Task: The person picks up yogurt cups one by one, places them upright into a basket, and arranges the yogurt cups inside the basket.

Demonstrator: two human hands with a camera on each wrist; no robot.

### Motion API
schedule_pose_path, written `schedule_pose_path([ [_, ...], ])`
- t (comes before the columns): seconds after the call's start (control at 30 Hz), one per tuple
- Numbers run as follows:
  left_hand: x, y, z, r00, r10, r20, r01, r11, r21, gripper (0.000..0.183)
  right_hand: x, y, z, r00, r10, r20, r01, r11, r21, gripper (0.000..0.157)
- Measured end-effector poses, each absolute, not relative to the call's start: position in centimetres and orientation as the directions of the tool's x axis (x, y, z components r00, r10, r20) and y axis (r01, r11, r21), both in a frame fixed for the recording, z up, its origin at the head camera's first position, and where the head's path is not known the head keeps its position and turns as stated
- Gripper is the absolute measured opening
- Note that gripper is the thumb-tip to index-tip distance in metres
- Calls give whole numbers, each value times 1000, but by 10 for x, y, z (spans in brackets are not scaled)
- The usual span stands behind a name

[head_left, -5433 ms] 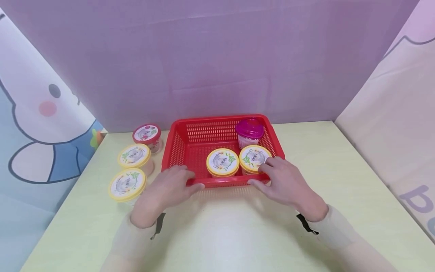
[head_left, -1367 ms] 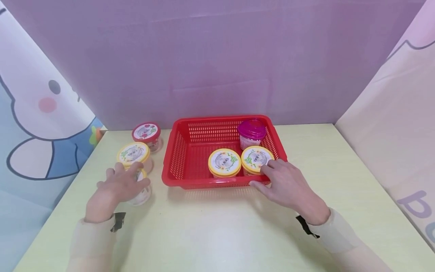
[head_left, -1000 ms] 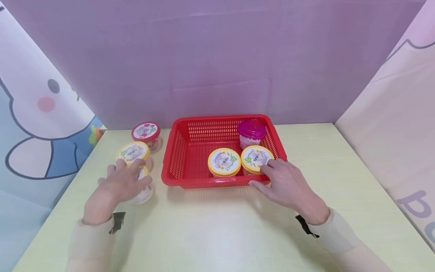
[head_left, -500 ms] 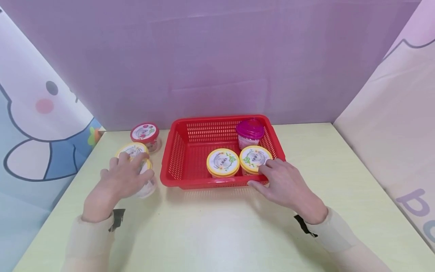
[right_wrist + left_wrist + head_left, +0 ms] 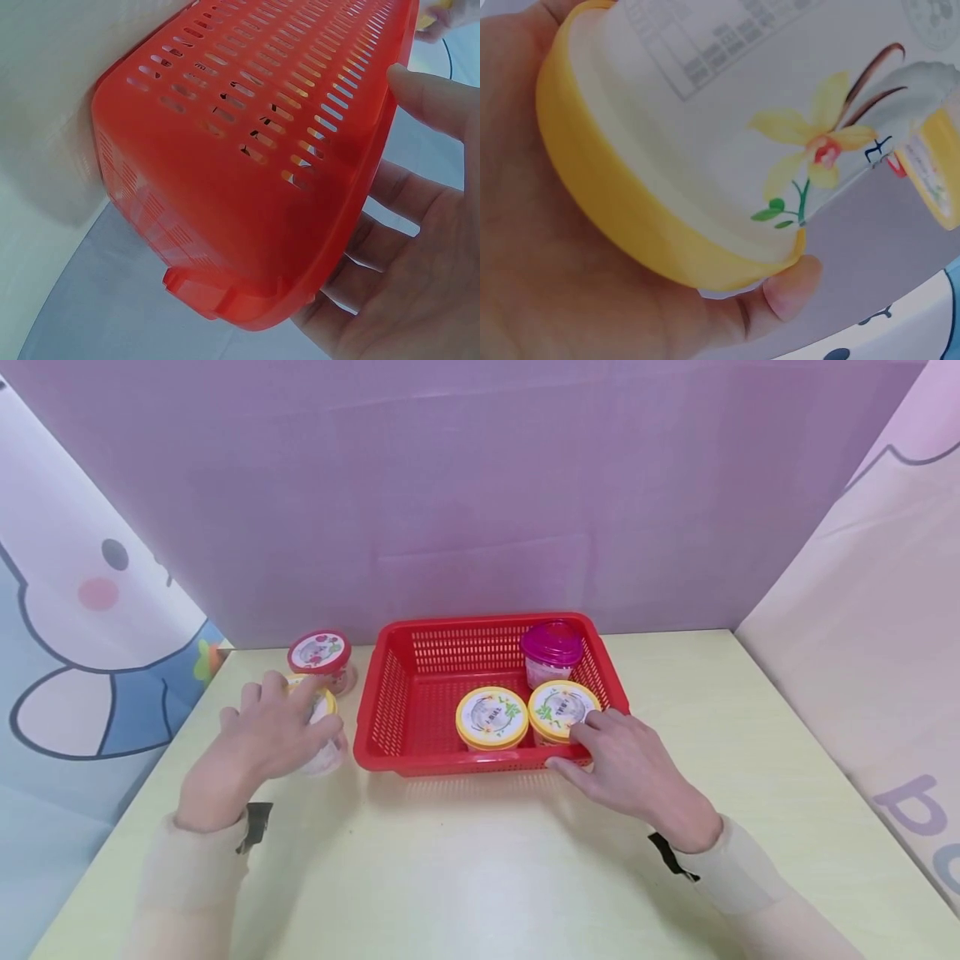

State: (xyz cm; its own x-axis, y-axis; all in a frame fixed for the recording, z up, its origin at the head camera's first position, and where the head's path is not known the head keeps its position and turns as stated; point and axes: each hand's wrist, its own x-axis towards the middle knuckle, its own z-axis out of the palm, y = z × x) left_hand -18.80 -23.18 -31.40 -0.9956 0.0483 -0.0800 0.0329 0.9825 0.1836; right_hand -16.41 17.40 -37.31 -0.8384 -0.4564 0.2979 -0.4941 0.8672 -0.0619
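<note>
My left grip (image 5: pixel 264 739) holds a yellow-lidded cup (image 5: pixel 727 135) by its lid (image 5: pixel 622 217), left of the basket (image 5: pixel 435 706); my right grip (image 5: pixel 633 768) pinches the basket's near rim (image 5: pixel 472 764). An even squeeze should keep the cup level without popping the lid. Two yellow-topped tubs (image 5: pixel 491 718) sit inside the basket's near side, a purple-topped tub (image 5: pixel 552 645) in its far-right corner.

The basket (image 5: pixel 405 763) sits on the table (image 5: pixel 480 877), in front of the back panel (image 5: pixel 480 502). Inside it, the rear cup (image 5: pixel 551 652) occupies the rear right corner; the front right cup (image 5: pixel 557 706) stands before it, with the front middle cup (image 5: pixel 492 718) just to the left. The right hand (image 5: pixel 626 768) grips the front rim's right end. Left of the basket, the left hand (image 5: pixel 258 739) holds a near cup (image 5: pixel 705 150), in front of the far left cup (image 5: pixel 321 653).
</note>
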Motion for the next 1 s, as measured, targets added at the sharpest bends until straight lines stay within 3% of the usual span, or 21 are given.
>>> schedule_pose_path([
  [0.67, -201, -215, -282, -994, 111, -16, 108, 984, 139, 82, -165, 172, -373, -836, -460, 299, -495, 867, -49, 43],
  [1.0, -209, -202, -270, -989, 146, 8, 146, 980, 137, 69, -164, 174, -374, -836, -456, 307, -496, 866, -64, 39],
])
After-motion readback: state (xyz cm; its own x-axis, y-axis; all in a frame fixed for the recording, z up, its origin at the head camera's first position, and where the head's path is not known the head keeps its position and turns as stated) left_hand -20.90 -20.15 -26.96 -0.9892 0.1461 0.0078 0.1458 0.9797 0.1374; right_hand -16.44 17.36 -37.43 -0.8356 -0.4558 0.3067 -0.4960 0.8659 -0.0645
